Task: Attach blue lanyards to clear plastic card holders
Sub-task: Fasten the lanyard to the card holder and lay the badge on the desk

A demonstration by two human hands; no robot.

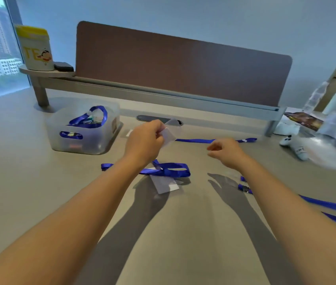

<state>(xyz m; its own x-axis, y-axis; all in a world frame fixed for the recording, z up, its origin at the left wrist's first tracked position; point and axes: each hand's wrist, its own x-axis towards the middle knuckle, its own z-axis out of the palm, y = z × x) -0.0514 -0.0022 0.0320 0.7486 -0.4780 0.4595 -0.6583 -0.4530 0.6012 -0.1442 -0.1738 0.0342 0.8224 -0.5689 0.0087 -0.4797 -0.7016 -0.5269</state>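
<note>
My left hand point(145, 140) is raised above the desk, pinching a clear plastic card holder point(171, 131) at its edge. My right hand point(225, 152) hovers to the right with fingers loosely curled and nothing visible in them. Behind both hands a blue lanyard point(214, 140) lies stretched out on the desk. A second blue lanyard point(166, 169) lies bunched below my left wrist, on top of another clear card holder point(166, 186). A third lanyard point(327, 206) trails off to the right, its clip end point(244, 188) beside my right forearm.
A translucent bin point(85, 130) at the left holds more blue lanyards. A brown partition screen point(183, 66) closes off the back of the desk. A yellow-lidded tub point(36, 48) stands on a raised shelf. A small white toy point(295, 147), bottles and plastic packaging crowd the right side.
</note>
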